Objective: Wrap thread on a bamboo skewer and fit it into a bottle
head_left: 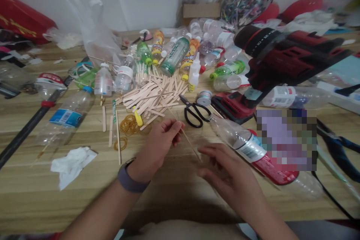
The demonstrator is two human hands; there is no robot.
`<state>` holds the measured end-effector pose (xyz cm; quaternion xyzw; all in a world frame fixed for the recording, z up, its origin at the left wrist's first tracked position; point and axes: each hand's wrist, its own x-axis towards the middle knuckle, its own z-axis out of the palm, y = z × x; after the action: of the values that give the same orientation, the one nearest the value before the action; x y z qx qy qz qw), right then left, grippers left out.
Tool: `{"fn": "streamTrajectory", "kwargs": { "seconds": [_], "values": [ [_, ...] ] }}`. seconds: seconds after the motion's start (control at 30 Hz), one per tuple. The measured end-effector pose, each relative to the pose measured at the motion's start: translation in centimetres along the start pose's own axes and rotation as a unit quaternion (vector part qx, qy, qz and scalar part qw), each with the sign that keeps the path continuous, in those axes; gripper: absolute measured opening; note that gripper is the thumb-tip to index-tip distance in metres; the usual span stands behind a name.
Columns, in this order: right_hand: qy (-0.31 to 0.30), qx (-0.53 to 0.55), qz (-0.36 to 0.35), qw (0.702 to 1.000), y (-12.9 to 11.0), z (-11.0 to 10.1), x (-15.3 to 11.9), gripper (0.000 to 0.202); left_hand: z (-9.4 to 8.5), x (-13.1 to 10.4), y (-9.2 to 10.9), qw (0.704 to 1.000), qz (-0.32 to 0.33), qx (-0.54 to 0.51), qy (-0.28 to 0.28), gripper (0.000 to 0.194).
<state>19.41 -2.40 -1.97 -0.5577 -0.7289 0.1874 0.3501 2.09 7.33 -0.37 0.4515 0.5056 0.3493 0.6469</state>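
Observation:
My left hand (159, 142), with a dark band on its wrist, pinches a thin wooden stick (190, 141) between thumb and fingers. The stick slants down to the right. At its lower end is my right hand (232, 180), slightly blurred, with thumb and index finger apart around the tip. Whether a fingertip touches the stick is unclear. Just beyond my left hand lie black-handled scissors (194, 114) and a heap of flat wooden craft sticks (154, 95). Rubber bands (129, 124) and a small yellow tool (137, 117) lie left of the scissors.
A red and black power drill (253, 71) stands at the right, behind a clear bottle with a red label (277, 163). Several plastic bottles crowd the back. A blue-labelled bottle (64, 117) and a crumpled tissue (73, 163) lie left. A thread spool (204, 98) sits by the scissors.

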Motion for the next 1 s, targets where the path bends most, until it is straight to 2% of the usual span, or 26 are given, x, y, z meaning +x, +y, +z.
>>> {"fn": "streamTrajectory", "kwargs": {
  "seconds": [0.17,0.23,0.33,0.43,0.5,0.7,0.83,1.0],
  "values": [
    [0.051,0.01,-0.005,0.999,0.0,-1.0,1.0,0.019,-0.4,-0.5,0.7,1.0,0.001,0.004,-0.006,0.02],
    [0.05,0.026,0.012,0.998,0.1,-0.9,1.4,0.021,-0.3,-0.8,0.8,1.0,-0.001,0.002,-0.014,0.019],
    [-0.026,0.121,0.097,0.988,0.1,-0.3,2.1,0.031,-0.2,-1.3,0.8,1.0,-0.007,-0.013,-0.025,0.021],
    [-0.129,0.275,0.164,0.939,-0.2,0.7,3.1,0.044,-0.2,-1.8,0.5,0.998,-0.011,-0.046,-0.032,0.025],
    [-0.148,0.335,0.164,0.916,-0.5,1.2,3.7,0.047,-0.2,-1.9,0.3,0.998,-0.009,-0.055,-0.025,0.027],
    [-0.128,0.291,0.158,0.935,-1.5,1.7,4.2,0.026,-0.3,-2.1,-0.2,1.0,0.019,-0.015,0.005,0.025],
    [-0.111,0.264,0.163,0.944,-1.7,2.1,4.0,0.026,-0.1,-2.3,-0.7,1.0,0.011,-0.017,0.014,0.027],
    [-0.124,0.267,0.154,0.943,-1.6,2.6,3.8,0.026,-0.2,-2.4,-1.4,0.999,-0.008,-0.029,0.012,0.025]
  ]
}}
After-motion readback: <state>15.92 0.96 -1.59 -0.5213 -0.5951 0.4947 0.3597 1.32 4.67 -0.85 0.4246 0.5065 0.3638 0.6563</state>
